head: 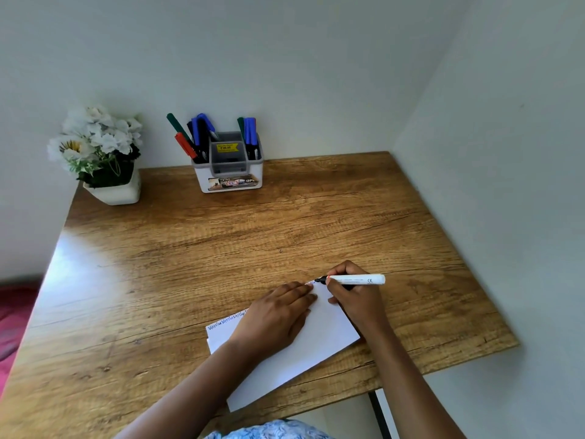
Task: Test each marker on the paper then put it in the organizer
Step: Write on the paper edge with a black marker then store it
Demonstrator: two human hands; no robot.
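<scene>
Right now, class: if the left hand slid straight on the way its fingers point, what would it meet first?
Probably the marker, near its tip, or the right hand pinching it; which comes first is unclear. The left hand lies flat on the paper, fingers pointing at them.

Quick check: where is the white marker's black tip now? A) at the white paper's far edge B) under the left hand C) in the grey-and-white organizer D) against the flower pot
A: the right hand holds the white plastic marker with its tip at the far edge of the white paper sheet.
</scene>
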